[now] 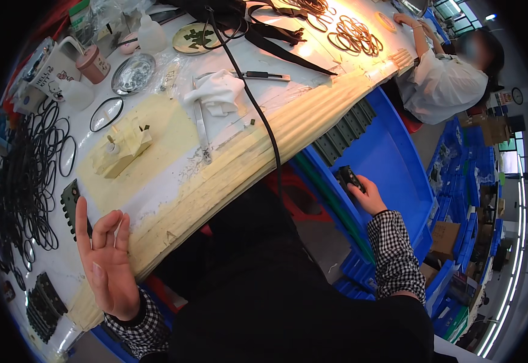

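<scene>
My left hand is raised over the table's near edge at the left. Its fingers are spread and nothing is in them. Right behind the fingertips lies a dark green strip with a notched edge. My right hand reaches into a blue plastic bin to the right of my lap. Between its thumb and fingers is a short dark green block with small light round spots. A row of similar dark green notched strips fills the bin's far side.
On the table are a cream-coloured fixture block, tweezers, a white cloth and many black rubber rings. More green strips stack at the lower left. A black cable crosses the edge. A co-worker sits far right.
</scene>
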`<state>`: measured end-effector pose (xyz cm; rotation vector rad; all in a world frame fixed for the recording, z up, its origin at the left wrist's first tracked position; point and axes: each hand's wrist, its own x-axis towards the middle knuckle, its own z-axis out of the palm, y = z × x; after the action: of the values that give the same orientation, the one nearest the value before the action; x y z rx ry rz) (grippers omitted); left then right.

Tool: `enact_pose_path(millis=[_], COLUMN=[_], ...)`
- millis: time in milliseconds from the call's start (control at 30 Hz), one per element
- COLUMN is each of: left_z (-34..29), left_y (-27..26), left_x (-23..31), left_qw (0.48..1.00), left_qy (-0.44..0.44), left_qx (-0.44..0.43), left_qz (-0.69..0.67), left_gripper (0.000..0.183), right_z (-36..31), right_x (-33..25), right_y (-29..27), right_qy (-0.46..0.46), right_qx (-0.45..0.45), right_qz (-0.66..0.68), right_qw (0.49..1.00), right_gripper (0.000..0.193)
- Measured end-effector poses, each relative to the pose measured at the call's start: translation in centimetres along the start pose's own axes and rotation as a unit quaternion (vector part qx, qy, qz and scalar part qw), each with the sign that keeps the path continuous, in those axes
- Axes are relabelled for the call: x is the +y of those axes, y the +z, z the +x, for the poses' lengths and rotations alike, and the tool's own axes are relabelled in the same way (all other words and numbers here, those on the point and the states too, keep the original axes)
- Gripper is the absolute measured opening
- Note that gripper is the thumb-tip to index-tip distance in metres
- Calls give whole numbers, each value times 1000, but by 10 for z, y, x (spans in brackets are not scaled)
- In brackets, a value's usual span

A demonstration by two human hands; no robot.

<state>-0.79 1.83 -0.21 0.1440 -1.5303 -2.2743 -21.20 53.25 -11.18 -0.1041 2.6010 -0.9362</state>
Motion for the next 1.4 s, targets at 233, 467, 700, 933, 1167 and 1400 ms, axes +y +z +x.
enact_pose_path(millis=[233,467,700,933,1167,1400], left_z=[-1,-1,-4,-4,-4,-10], left_y=[-3,-5,-7,-6,1,2], left_x=[-1,-1,0,0,5,11], left_qw=[1000,1000,1000,1000,998,990], left_qy=[1,3,6,5,4,50], left_qx=[-1,-10,1,5,50,99], left_qz=[-3,-8,-4,0,32,89], left_gripper=[88,87,86,87,91,91], right_z=[0,26,40,31,40,55], right_x=[-9,8,26,6,-57,-241], right_y=[6,-3,0,3,-36,-22], right_qy=[-33,26,-105,-48,-124,-377], right_qx=[73,179,215,93,305,250], right_qz=[-17,-48,-243,-17,-62,43], right_qw=[997,982,940,994,942,890], right_gripper=[37,49,38,34,19,12])
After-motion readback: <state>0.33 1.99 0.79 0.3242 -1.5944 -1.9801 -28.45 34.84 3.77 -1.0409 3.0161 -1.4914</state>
